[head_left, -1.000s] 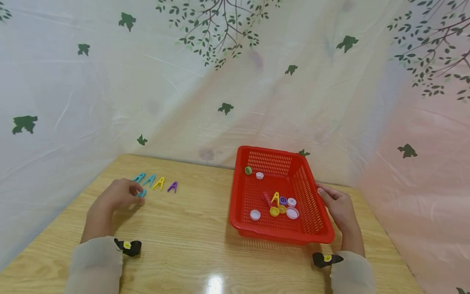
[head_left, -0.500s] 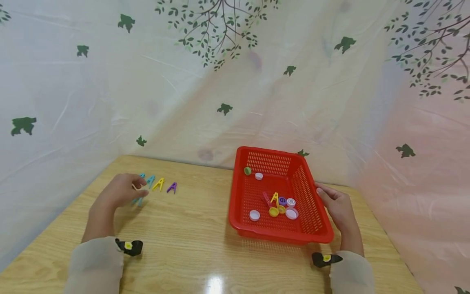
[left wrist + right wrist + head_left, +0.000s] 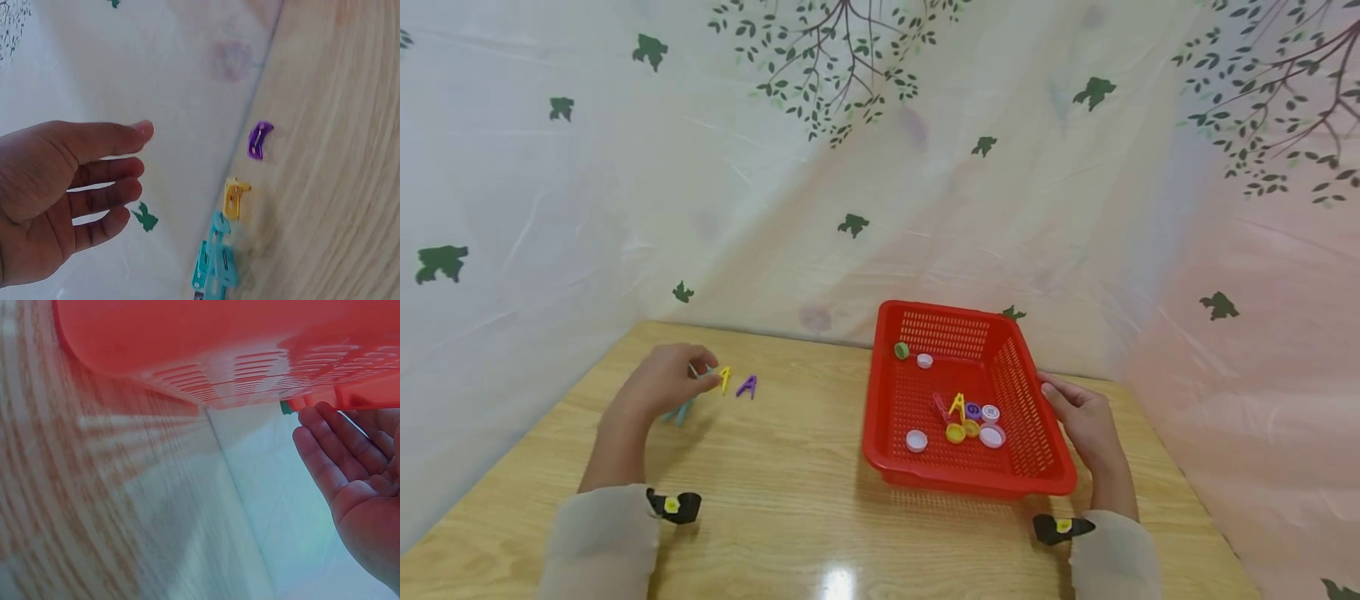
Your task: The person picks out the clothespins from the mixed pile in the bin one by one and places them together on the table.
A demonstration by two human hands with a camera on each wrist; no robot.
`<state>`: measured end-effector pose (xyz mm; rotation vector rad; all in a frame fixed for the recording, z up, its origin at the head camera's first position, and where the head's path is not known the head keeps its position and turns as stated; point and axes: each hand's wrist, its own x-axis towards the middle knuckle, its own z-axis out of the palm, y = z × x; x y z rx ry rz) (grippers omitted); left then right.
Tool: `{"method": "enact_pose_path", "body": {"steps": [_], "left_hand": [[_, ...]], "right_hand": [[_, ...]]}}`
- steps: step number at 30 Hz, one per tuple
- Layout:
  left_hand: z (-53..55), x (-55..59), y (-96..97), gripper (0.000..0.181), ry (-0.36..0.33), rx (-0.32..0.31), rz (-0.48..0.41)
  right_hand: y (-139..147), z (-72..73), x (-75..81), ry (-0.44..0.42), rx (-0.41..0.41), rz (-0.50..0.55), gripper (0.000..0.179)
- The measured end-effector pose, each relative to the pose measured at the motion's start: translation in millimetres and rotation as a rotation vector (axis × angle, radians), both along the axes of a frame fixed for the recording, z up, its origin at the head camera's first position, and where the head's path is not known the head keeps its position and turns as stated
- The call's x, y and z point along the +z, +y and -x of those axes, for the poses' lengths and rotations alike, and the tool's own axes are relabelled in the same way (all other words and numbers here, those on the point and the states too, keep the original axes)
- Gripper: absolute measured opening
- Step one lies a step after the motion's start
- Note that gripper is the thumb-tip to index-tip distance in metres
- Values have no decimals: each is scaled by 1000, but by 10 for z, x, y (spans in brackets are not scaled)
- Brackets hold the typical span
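Observation:
My left hand (image 3: 664,379) hovers over the table's far left, fingers apart and loosely bent, holding nothing. Beneath and beside it lie several light blue clothespins (image 3: 219,262), partly hidden in the head view. Just right of its fingertips is a yellow clothespin (image 3: 725,379), followed by a purple clothespin (image 3: 747,386). My right hand (image 3: 1086,421) touches the right rim of a red basket (image 3: 970,482) with relaxed fingers. Inside the basket are a yellow clothespin (image 3: 958,407), a pink clothespin (image 3: 941,408) and several bottle caps, including a white cap (image 3: 916,441).
A wooden table (image 3: 775,492) bears everything. Behind it hangs a pale curtain (image 3: 760,208) printed with leaves. A green cap (image 3: 902,351) lies near the basket's far left corner. Dark straps (image 3: 676,506) circle both wrists.
My left hand has let go of a light blue clothespin near the other blue ones, then shifted right and up toward the yellow clothespin. The right hand stays at the basket rim.

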<state>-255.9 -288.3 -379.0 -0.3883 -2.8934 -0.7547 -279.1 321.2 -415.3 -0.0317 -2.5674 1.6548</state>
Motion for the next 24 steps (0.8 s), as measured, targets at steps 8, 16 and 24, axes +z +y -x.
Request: {"method": "enact_pose_path", "body": {"steps": [8, 16, 24], "left_hand": [[79, 24, 222, 25, 36, -55, 0], [168, 72, 430, 20, 102, -123, 56], [227, 180, 678, 21, 102, -163, 109]], "right_hand": [[-20, -5, 9, -20, -6, -5, 59], [-12, -22, -10, -23, -11, -14, 59], [-26, -24, 23, -22, -12, -11, 58]]}}
